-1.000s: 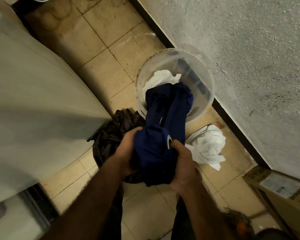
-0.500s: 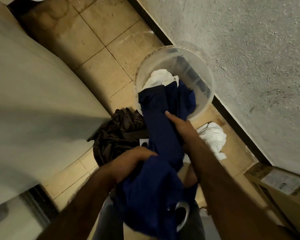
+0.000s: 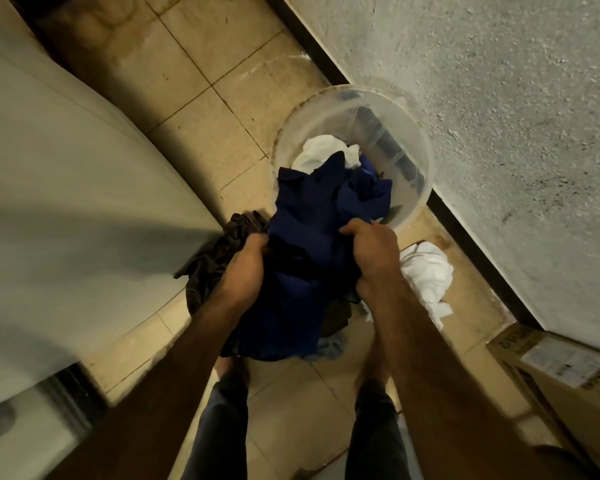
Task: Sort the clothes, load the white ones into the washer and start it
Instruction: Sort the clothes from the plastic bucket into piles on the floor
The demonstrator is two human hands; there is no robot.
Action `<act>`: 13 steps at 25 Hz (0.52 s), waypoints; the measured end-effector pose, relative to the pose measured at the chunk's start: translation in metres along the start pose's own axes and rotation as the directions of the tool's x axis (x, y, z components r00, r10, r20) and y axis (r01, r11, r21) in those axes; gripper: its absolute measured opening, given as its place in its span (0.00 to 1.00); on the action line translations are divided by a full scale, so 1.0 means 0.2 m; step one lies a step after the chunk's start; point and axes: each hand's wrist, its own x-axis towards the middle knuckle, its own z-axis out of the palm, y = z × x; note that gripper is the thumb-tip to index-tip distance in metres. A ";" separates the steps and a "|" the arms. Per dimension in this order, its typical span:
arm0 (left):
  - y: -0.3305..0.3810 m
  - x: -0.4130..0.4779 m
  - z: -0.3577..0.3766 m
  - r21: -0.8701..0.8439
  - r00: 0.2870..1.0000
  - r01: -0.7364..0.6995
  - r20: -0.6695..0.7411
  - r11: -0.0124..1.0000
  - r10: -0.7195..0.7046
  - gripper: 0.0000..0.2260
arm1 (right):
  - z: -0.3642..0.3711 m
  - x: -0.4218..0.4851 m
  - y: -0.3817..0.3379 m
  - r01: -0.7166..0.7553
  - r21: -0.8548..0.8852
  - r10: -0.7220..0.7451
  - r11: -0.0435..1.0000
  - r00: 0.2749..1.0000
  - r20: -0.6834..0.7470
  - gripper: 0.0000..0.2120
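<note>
now both fists clenched on dark navy cloth garment (image 3: 312, 244): left hand (image 3: 245, 268), right hand (image 3: 373, 252). garment trails ahead into clear round plastic bucket (image 3: 409, 140); dark brown crumpled pile (image 3: 215, 261) just beside left hand, likely drop spot.

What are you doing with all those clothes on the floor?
Sorting laundry. Both hands, left and right, grip a dark blue garment hanging out of the clear bucket. A white cloth is in the bucket. On the floor lie a dark brown pile and a white pile.
</note>
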 end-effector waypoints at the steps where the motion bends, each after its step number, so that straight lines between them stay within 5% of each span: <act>1: 0.04 0.01 0.01 0.086 0.999 -0.044 0.011 0.995 0.044 0.33 | 0.00 -0.03 0.00 -0.023 0.022 0.024 0.999 0.999 -0.025 0.03; 4: 0.09 0.02 0.05 0.365 0.986 -0.164 0.033 0.917 0.163 0.30 | 0.00 -0.07 -0.01 -0.074 0.128 0.084 0.989 0.994 -0.069 0.05; 8: 0.10 0.08 0.05 0.343 0.983 -0.156 -0.035 0.926 0.179 0.34 | 0.00 -0.14 0.01 -0.050 0.196 0.051 0.979 0.999 -0.001 0.08; 10: 0.07 0.11 0.03 0.345 0.982 -0.155 -0.046 0.926 0.182 0.29 | 0.00 -0.14 0.03 0.139 -0.072 -0.140 0.988 0.990 -0.010 0.02; 13: 0.03 0.16 0.00 0.391 0.961 -0.206 -0.092 0.897 0.261 0.26 | -0.07 -0.10 0.01 0.415 -0.473 -0.518 0.777 0.849 -0.104 0.11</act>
